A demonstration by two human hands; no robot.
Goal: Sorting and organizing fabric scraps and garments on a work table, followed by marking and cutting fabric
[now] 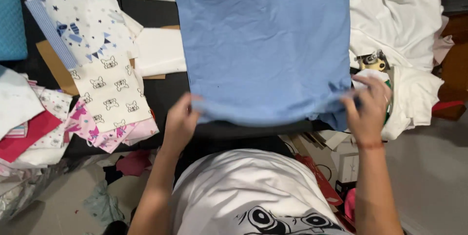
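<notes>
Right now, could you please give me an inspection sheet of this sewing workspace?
Surface: dark table, mostly covered by fabric.
Job's things: blue fabric spread flat, its near edge gripped at both corners.
Clutter: printed fabric pieces stacked at left; white cloth heaped at right; cardboard beneath the prints.
Grippers: left hand and right hand, fingers pinching the blue edge.
Cables: nothing seen.
Surroundings: scraps on the floor; boxes under the table's right side.

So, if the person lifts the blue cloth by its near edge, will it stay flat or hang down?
The blue cloth would probably hang limp: its near edge already bunches between both hands. It looks thin, so likely light.
</notes>
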